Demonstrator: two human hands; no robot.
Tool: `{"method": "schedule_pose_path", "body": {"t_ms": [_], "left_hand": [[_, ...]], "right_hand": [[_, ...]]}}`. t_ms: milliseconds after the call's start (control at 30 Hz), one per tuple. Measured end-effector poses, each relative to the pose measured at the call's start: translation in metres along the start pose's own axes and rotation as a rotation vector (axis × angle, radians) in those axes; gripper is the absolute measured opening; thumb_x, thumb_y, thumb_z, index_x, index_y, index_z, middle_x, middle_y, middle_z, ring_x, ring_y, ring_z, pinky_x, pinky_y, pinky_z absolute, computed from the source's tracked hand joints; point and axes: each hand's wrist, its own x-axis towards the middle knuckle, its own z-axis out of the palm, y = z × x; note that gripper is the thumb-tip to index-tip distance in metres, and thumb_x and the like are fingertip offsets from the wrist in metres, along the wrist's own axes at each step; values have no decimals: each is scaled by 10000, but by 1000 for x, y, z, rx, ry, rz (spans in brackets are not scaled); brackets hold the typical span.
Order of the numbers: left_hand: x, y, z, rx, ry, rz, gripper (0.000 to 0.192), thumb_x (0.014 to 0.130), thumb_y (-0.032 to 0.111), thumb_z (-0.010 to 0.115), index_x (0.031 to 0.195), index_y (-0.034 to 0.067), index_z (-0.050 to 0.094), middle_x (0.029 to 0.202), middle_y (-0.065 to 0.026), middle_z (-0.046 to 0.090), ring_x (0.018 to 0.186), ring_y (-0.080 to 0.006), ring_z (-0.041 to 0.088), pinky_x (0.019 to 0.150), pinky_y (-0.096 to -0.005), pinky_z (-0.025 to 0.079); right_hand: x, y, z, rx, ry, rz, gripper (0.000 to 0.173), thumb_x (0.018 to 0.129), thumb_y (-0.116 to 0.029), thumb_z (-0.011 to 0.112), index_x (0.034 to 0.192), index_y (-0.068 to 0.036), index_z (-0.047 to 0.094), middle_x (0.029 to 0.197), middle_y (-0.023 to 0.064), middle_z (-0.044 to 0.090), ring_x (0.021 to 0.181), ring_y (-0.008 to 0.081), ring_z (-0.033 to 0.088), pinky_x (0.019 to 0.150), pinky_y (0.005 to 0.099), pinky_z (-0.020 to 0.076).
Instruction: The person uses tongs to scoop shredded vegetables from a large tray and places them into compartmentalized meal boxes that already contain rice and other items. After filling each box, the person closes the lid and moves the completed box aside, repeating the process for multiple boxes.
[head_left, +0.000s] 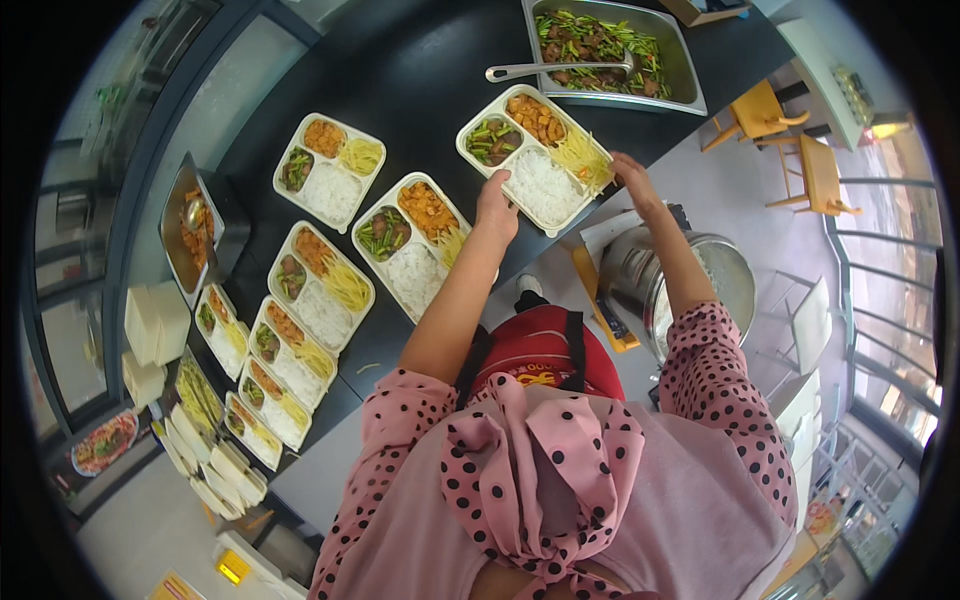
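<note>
My left hand (496, 211) touches the near-left edge of a white compartment tray (551, 225) at the table's front edge, its thumb over the rim. My right hand (632, 180) is at the tray's right corner, fingertips at the rim beside the yellow shreds; whether it presses on the tray is unclear. The tray holds white rice (541, 186), orange diced food (535, 118), pale yellow shreds (583, 159) and meat with green stalks (493, 142). Left of it lies another filled tray (415, 180), partly hidden by my left forearm.
Several filled trays (279, 196) stand leftward on the dark table (420, 90). A steel pan (697, 101) with a ladle (517, 71) stands at the back right, another pan (166, 221) at the far left near stacked containers (156, 322). A steel rice pot (626, 274) stands below my right forearm.
</note>
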Motion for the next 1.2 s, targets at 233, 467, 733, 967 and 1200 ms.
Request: {"method": "schedule_pose_path", "body": {"t_ms": [233,467,733,967,1200], "left_hand": [[-68,15,-36,115,-168,298,190,803,158,543,980,104,498,960,-54,521,913,-172,527,766,-304,438],[-189,50,-186,18,163,603,180,852,138,496,936,-7,562,894,-122,605,816,-196,606,746,-308,505],[-281,84,-325,-157,546,694,166,864,201,469,839,54,543,756,-67,586,677,-149,572,634,-266,470],[-331,136,-464,-58,551,847,82,841,118,514,876,56,555,775,-38,570,684,-111,546,637,-241,452],[-380,186,-617,-130,592,883,121,859,144,545,901,30,546,775,-39,569,660,-106,522,623,-242,438]], "right_hand": [[23,-65,12,-647,-172,-708,484,820,-234,582,1182,71,483,1227,214,490,1175,317,436,1004,371,298],[-35,-115,43,-535,-103,-726,275,862,-186,553,1017,39,582,982,145,603,917,223,559,841,314,408],[-99,-184,238,-379,-393,-807,139,839,-110,572,846,20,618,789,80,609,769,134,558,733,252,428],[-187,-278,567,-346,-843,-1204,86,774,-78,622,820,-18,581,753,61,578,703,122,565,652,244,451],[-190,-314,923,-771,-719,-1644,365,746,-173,630,1081,-41,570,1006,164,576,962,308,536,851,390,427]]}}
